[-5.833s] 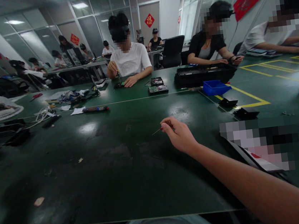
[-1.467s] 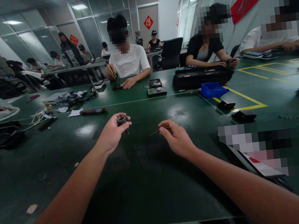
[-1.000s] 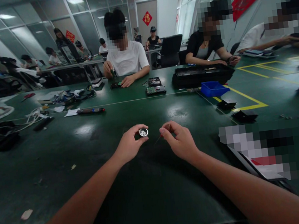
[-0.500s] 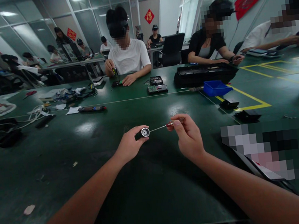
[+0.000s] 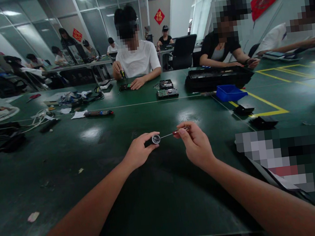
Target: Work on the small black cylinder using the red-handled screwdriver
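Note:
My left hand (image 5: 138, 151) is closed round a small black cylinder with a round silver end (image 5: 155, 139), held above the green table (image 5: 132, 196). The silver end faces right. My right hand (image 5: 196, 144) pinches the red handle of a thin screwdriver (image 5: 173, 133). Its metal shaft runs left and its tip touches the silver end of the cylinder. Both hands hover over the middle of the table, a few centimetres apart.
Across the table a person in a white shirt works on a small board. Circuit boards (image 5: 167, 93), a long black case (image 5: 217, 77) and a blue bin (image 5: 228, 92) lie beyond. Small black parts (image 5: 263, 122) sit at right; cables and tools (image 5: 98, 113) at left.
My left hand came into view holding the cylinder and moved right towards the screwdriver. My right hand turned the screwdriver so its tip now meets the silver end.

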`<control>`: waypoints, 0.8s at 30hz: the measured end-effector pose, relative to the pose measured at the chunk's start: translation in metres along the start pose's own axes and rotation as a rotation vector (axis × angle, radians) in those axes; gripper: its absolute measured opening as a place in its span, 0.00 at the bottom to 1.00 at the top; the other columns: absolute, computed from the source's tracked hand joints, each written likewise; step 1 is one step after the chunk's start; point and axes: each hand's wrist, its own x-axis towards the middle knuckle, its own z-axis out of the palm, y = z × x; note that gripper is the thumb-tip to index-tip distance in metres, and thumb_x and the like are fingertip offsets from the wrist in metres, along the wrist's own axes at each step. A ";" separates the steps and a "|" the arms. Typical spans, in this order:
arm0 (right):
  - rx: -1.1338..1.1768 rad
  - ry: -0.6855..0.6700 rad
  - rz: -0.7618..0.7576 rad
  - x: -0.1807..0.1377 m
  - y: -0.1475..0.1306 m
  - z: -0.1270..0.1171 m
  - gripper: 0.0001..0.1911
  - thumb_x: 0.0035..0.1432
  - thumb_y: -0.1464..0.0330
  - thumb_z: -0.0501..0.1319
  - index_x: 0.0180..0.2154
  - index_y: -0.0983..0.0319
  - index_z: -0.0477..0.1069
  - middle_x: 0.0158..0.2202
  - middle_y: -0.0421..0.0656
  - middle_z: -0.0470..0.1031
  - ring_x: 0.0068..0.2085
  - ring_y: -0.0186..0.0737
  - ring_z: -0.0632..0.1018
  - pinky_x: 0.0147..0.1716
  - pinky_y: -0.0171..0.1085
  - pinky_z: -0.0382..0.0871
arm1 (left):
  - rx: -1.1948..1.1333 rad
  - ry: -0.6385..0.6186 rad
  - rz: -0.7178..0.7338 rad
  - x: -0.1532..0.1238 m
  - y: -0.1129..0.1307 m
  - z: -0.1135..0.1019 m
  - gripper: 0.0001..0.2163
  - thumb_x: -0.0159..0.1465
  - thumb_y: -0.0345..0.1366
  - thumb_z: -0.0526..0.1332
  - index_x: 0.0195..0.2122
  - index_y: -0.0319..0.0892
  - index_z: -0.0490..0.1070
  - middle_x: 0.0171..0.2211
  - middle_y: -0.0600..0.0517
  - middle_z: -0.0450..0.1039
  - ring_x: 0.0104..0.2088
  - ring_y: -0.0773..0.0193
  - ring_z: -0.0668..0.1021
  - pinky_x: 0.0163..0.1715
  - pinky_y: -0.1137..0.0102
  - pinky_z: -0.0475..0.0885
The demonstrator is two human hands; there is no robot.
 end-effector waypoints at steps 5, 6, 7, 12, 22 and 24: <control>-0.042 -0.029 -0.015 0.000 -0.003 0.000 0.07 0.69 0.64 0.54 0.45 0.57 0.68 0.36 0.43 0.80 0.38 0.42 0.83 0.39 0.43 0.75 | 0.014 -0.011 0.005 0.000 0.000 0.001 0.19 0.64 0.34 0.65 0.57 0.52 0.72 0.54 0.52 0.74 0.55 0.56 0.74 0.60 0.57 0.65; -0.049 -0.019 -0.012 0.000 -0.003 0.000 0.07 0.69 0.64 0.54 0.45 0.57 0.68 0.36 0.43 0.80 0.38 0.42 0.82 0.39 0.43 0.75 | 0.015 -0.012 0.000 0.000 0.000 0.001 0.19 0.64 0.34 0.65 0.57 0.52 0.72 0.54 0.52 0.74 0.55 0.56 0.74 0.60 0.57 0.65; -0.052 -0.007 -0.010 0.001 -0.003 0.000 0.07 0.69 0.64 0.54 0.44 0.57 0.67 0.36 0.43 0.80 0.38 0.42 0.82 0.39 0.43 0.75 | 0.017 -0.013 -0.005 0.000 0.001 0.001 0.19 0.65 0.34 0.64 0.57 0.52 0.72 0.54 0.51 0.74 0.55 0.56 0.74 0.60 0.57 0.65; -0.065 0.012 -0.018 0.000 -0.005 -0.001 0.06 0.69 0.64 0.54 0.44 0.57 0.67 0.36 0.43 0.80 0.38 0.42 0.82 0.39 0.43 0.75 | 0.013 0.020 -0.051 -0.001 0.005 0.000 0.21 0.64 0.33 0.65 0.59 0.50 0.71 0.56 0.51 0.73 0.57 0.55 0.73 0.61 0.56 0.65; -0.060 0.040 -0.026 0.000 -0.005 0.000 0.06 0.69 0.64 0.55 0.44 0.58 0.68 0.35 0.43 0.80 0.37 0.42 0.82 0.37 0.42 0.75 | 0.056 0.051 -0.012 0.000 0.002 0.000 0.18 0.63 0.32 0.67 0.55 0.47 0.73 0.53 0.52 0.75 0.55 0.58 0.75 0.61 0.59 0.66; -0.053 0.028 -0.023 0.000 -0.005 0.000 0.06 0.69 0.64 0.55 0.43 0.57 0.68 0.35 0.43 0.80 0.37 0.42 0.82 0.37 0.42 0.75 | 0.066 0.047 -0.003 0.000 0.000 0.001 0.19 0.63 0.32 0.67 0.55 0.48 0.73 0.54 0.52 0.75 0.56 0.58 0.75 0.60 0.59 0.66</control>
